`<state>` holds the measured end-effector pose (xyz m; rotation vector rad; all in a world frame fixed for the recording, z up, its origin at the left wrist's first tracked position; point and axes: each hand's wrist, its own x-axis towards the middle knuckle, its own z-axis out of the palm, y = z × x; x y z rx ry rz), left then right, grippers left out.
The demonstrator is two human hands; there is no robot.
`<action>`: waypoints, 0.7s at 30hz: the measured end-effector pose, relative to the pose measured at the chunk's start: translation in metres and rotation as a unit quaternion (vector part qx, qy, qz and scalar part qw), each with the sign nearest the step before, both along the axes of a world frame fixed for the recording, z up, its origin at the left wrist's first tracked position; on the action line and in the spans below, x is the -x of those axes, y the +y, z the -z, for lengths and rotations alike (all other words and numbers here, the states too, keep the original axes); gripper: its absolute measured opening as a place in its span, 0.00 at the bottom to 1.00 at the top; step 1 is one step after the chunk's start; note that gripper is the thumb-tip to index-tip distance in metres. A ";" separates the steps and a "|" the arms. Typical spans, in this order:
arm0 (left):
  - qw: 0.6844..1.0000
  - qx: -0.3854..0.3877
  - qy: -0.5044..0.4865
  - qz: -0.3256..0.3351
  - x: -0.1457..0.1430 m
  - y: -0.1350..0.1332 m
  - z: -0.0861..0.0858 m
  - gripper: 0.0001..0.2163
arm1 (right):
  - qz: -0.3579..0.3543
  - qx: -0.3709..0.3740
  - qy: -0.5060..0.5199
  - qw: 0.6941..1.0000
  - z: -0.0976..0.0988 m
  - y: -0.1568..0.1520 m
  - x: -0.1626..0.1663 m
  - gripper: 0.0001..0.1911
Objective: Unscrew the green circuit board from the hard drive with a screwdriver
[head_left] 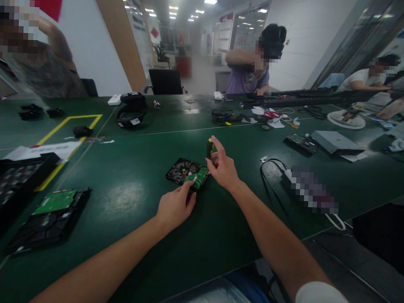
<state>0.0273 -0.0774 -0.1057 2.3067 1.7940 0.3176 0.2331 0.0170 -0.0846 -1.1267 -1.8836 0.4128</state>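
Observation:
A black hard drive (183,170) lies on the green table (133,197) in front of me, with a green circuit board (197,177) at its near right corner. My left hand (175,207) is closed, its fingers pinching the near edge of the drive by the circuit board. My right hand (222,166) is closed around a screwdriver (209,148) with a black and yellow handle, held upright over the board. The screwdriver's tip is hidden behind the hand.
Another hard drive (48,218) with a green board lies at the near left beside a black tray (9,183). A power strip and black cable (274,172) sit to the right. Other people sit across the table; headphones (133,109) and boxes lie further back.

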 end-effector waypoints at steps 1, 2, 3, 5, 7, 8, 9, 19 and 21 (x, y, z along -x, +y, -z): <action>1.000 0.002 0.001 -0.002 0.000 0.000 0.000 0.19 | 0.001 -0.002 -0.003 1.000 0.000 0.000 0.000 0.43; 1.000 0.003 0.003 -0.004 0.000 0.000 0.000 0.19 | 0.001 -0.004 -0.006 1.000 0.000 0.001 0.000 0.43; 1.000 0.003 0.003 -0.004 0.000 0.000 0.000 0.19 | 0.002 -0.007 -0.011 1.000 0.000 0.001 -0.001 0.43; 1.000 0.000 0.002 -0.002 0.000 0.000 0.000 0.19 | 0.002 -0.017 -0.021 1.000 0.000 0.001 -0.001 0.43; 1.000 -0.002 0.000 -0.001 0.000 0.000 0.000 0.19 | 0.004 -0.030 -0.025 0.999 0.001 0.002 0.000 0.43; 1.000 -0.001 0.000 -0.002 0.000 0.000 0.000 0.19 | 0.004 -0.037 -0.024 0.999 0.002 0.001 0.001 0.43; 1.000 0.001 0.000 -0.004 0.000 0.000 -0.001 0.19 | 0.003 -0.042 -0.022 0.999 0.002 0.001 0.001 0.42; 1.000 0.011 0.004 -0.009 -0.002 -0.001 -0.006 0.20 | 0.018 -0.055 0.014 0.998 0.009 0.003 0.003 0.45; 1.000 0.007 0.000 -0.008 -0.002 -0.001 -0.007 0.20 | 0.016 -0.058 0.019 0.998 0.010 0.003 0.003 0.45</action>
